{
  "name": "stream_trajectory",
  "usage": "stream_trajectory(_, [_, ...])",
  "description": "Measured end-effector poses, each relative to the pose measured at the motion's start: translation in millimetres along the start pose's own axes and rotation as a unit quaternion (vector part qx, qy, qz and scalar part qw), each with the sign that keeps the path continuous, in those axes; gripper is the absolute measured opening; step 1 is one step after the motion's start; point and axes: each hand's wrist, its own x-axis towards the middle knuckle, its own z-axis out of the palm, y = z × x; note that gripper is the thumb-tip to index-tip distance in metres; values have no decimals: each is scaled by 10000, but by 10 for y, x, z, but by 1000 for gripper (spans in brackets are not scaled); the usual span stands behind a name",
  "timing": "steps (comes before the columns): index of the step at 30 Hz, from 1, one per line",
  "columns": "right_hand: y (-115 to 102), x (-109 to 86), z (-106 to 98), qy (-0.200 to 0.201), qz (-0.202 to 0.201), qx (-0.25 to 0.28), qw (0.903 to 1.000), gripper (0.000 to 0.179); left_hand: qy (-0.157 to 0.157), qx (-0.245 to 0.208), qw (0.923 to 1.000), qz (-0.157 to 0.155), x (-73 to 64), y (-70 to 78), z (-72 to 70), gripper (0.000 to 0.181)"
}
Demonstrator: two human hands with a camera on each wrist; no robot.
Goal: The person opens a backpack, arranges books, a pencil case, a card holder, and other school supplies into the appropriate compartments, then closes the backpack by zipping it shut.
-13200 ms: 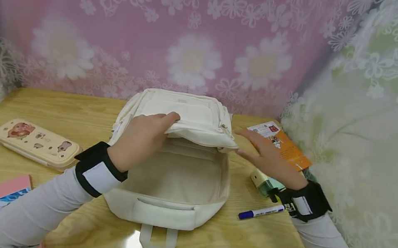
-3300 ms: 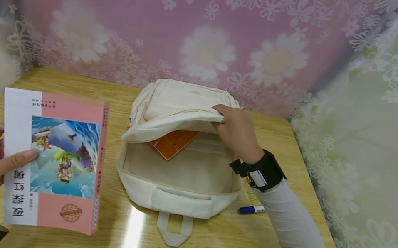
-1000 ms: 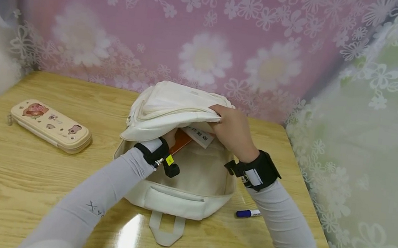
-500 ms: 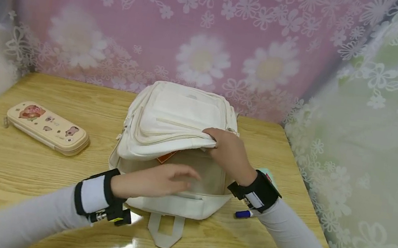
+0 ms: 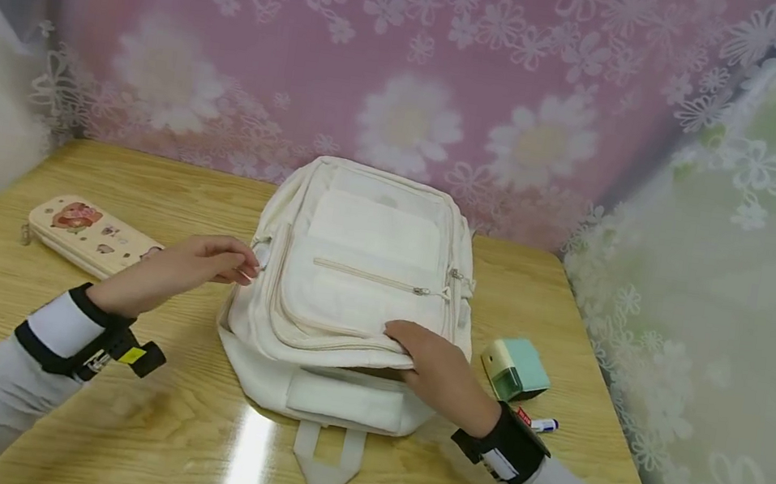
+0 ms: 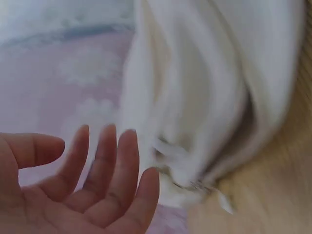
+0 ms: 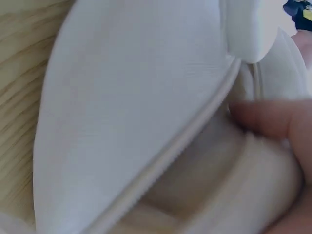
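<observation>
A cream backpack [image 5: 375, 224] lies on the table, its carry handle towards me. My right hand [image 5: 444, 376] grips the near edge of its front flap, which lies low over the main opening. In the right wrist view a finger [image 7: 263, 119] reaches over that fabric edge beside a zip track [image 7: 161, 168], and a gap shows beneath. At the left side of the bag my left hand [image 5: 186, 268] hovers, fingers loosely bent and holding nothing. Close to those fingers, the left wrist view shows a zip pull [image 6: 224, 201]. The inside of the bag is hidden.
A cream pencil case [image 5: 90, 235] with cartoon pictures lies on the left, partly behind my left hand. To the right stand a mint-and-cream pencil sharpener [image 5: 522, 366] and a marker [image 5: 544, 424]. A floral curtain [image 5: 323, 62] hangs behind the table.
Earlier, an orange book and a pink book went from the table into the backpack. Since then my left hand has come out and moved left, while my right hand has lowered the flap.
</observation>
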Motion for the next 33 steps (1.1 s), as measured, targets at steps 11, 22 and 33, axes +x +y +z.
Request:
stream_trajectory(11, [130, 364, -422, -2870, -259, 1377, 9476, 61, 248, 1142, 9903, -757, 545, -525, -131, 49])
stream_trajectory(22, [-233, 1713, -125, -1891, -1569, -865, 9655, 55, 118, 1859, 9771, -1033, 649, -613, -144, 36])
stream_trajectory(33, [-265, 2210, 140, -2350, -1140, -1054, 9595, 63, 303, 1991, 9742, -1016, 568, -744, -57, 23])
